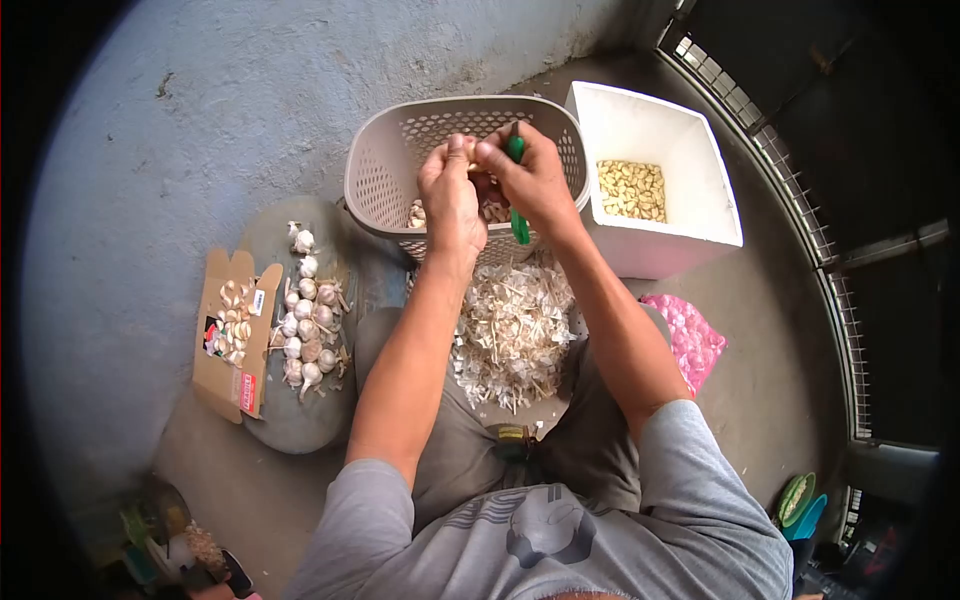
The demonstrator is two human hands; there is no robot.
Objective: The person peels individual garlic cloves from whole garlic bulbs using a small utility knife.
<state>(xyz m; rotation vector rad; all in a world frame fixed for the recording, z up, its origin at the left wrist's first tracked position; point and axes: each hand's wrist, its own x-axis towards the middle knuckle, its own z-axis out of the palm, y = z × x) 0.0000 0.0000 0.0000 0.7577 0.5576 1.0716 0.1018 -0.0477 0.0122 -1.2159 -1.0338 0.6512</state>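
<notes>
My left hand [452, 200] and my right hand [535, 178] meet above the grey-beige perforated basket [362, 185]. Fingertips of both hands pinch a small pale garlic piece, mostly covered by the fingers. Tucked in my right hand is a green-handled knife [519, 226], its handle pointing down toward me; its blade cannot be made out. Garlic cloves [417, 213] lie in the bottom of the basket, partly hidden by my hands. Below the hands, between my legs, is a heap of papery garlic skins and stems [515, 330].
Right of the basket stands a white foam box [690, 200] holding peeled cloves [631, 190]. A pink bag [685, 335] lies nearby. At left, whole garlic bulbs [307, 308] sit on a rounded grey surface [300, 425], beside a cardboard piece [215, 375] with cloves. A wall and a barred gate flank me.
</notes>
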